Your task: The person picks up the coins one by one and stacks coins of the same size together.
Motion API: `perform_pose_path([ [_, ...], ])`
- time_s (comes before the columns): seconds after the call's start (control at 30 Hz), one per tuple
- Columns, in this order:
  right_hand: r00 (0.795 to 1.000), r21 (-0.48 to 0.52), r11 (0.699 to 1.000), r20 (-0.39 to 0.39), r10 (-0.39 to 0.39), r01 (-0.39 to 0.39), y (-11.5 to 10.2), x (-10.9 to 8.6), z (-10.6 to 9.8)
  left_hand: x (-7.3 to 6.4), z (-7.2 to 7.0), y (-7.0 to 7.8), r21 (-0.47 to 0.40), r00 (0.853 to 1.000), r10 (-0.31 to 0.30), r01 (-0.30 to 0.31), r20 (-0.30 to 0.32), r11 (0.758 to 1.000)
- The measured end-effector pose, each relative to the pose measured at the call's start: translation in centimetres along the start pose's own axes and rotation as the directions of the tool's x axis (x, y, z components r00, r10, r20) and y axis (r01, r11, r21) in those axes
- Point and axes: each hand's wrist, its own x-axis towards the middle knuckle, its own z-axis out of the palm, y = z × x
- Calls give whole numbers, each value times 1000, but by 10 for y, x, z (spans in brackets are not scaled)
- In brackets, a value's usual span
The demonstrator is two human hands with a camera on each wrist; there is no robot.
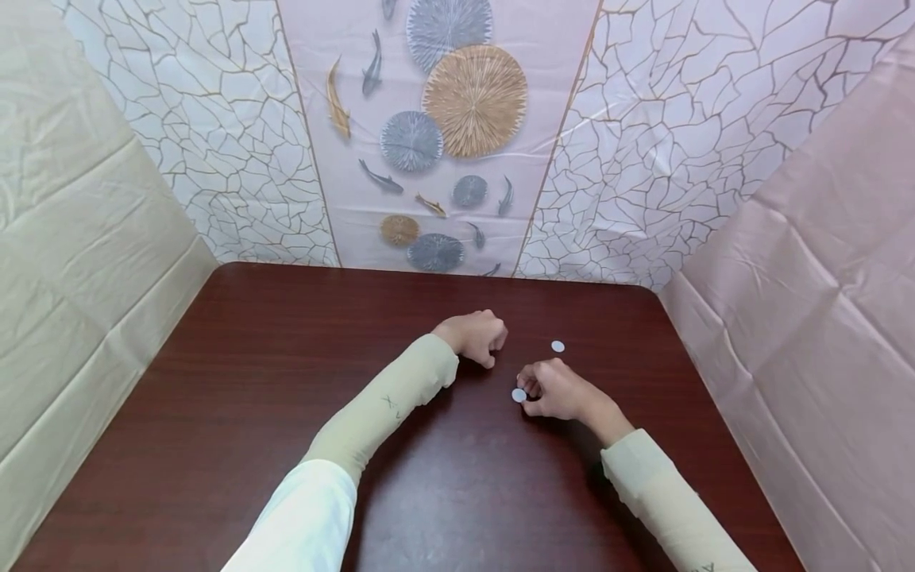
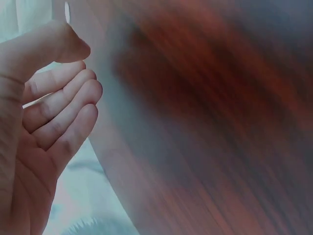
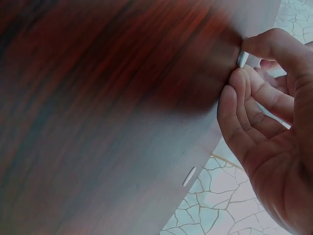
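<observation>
Low over the table, my right hand (image 1: 561, 391) pinches a small white disc (image 1: 519, 395) between thumb and fingertips. The right wrist view shows that disc (image 3: 243, 58) nearly edge-on, at the thumb tip and close to the wood. A second white disc (image 1: 557, 346) lies flat on the table, just beyond the right hand. My left hand (image 1: 473, 335) hovers to the left of both discs, its fingers loosely curled. Nothing shows between the left thumb and fingers (image 2: 88, 93) in the left wrist view.
Both hands are over a dark red-brown wooden table (image 1: 236, 381) with rounded far corners. Behind it hangs a patterned curtain (image 1: 429, 159) with fish and round motifs. Plain beige cloth (image 1: 808, 318) borders the right side, and pale cloth (image 1: 79, 318) the left.
</observation>
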Motion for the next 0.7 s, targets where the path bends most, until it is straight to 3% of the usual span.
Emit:
perform_pose_path([
  [0.13, 1000, -8, 1000, -20, -15, 15, 0, -3, 0, 11, 4, 17, -19, 996, 82, -82, 15, 996],
  [0.3, 998, -20, 999, -55, -34, 33, -1, -5, 1, 21, 9, 30, -43, 990, 137, -136, 39, 990],
  [0.7, 990, -68, 995, -118, -79, 71, -4, -10, 5, 29, 11, 42, -58, 980, 184, -180, 69, 982],
])
